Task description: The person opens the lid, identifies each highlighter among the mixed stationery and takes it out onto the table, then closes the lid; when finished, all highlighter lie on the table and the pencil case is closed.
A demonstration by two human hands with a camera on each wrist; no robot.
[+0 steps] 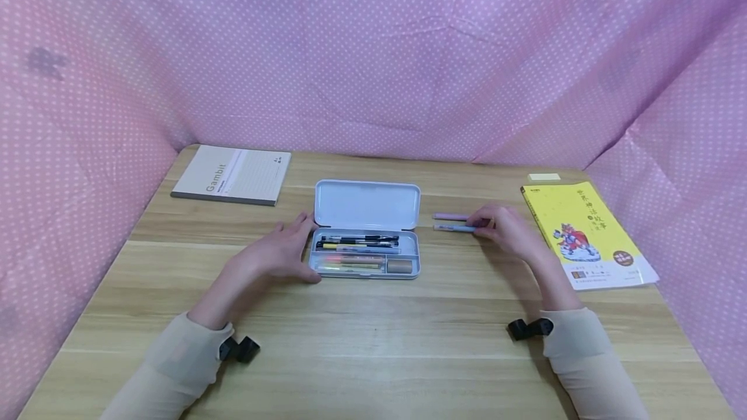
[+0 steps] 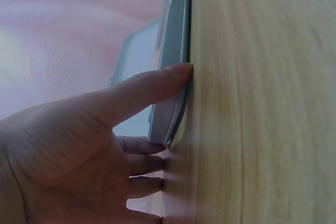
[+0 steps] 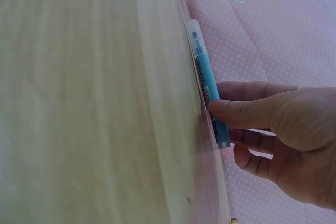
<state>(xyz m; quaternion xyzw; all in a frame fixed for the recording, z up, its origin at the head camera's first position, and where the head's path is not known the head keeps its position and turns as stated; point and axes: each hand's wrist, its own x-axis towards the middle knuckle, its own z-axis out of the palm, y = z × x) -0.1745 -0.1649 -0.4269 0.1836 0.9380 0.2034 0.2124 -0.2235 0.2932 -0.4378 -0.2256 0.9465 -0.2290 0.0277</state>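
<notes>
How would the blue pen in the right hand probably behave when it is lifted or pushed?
The blue pen looks slim, so it is probably light. It shows no bend in the right hand, so it should be stiff. Its long, narrow shape may let it swivel if pushed.

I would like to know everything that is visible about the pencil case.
The pencil case is a shallow, pale bluish-white box with rounded corners; whether metal or hard plastic, I cannot tell. It lies open on the wooden table, its lid raised along the far side. A divider separates two long sections: the far one holds pens; the near one holds slim items and a brownish block. The left hand holds its left end.
</notes>
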